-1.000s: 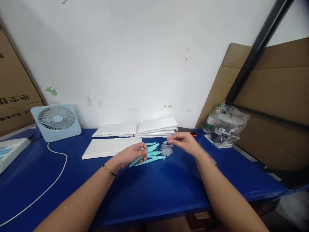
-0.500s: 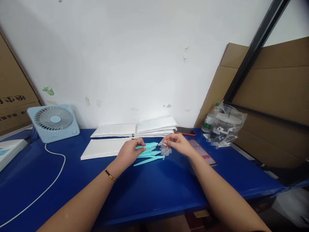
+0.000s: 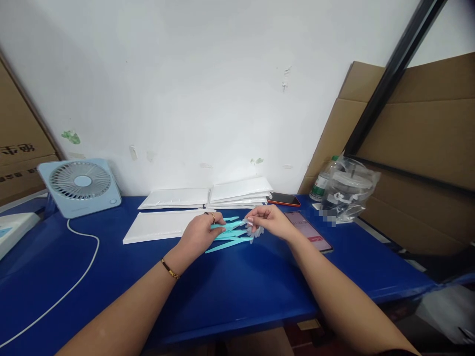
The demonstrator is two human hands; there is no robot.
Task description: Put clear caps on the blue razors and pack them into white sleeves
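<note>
Several turquoise plastic sticks (image 3: 230, 242) lie in a loose pile on the blue table (image 3: 237, 287). My left hand (image 3: 200, 232), with a ring and a gold bracelet, pinches one turquoise stick by its near end. My right hand (image 3: 267, 221) pinches the grey clear cap (image 3: 248, 222) at the tip of that same stick. A few more grey caps (image 3: 257, 230) lie just under my right hand.
Flat white padded envelopes (image 3: 163, 225) lie in stacks behind the pile. A small blue fan (image 3: 79, 187) with a white cable (image 3: 79, 269) stands at the left. Two phones (image 3: 308, 231) lie to the right, beside a water bottle and a clear bag (image 3: 347, 190). Cardboard leans on both sides.
My left hand lifted one stick from the pile and my right hand came left to meet its tip. The camera drifted slightly, uncovering the phone under my right wrist.
</note>
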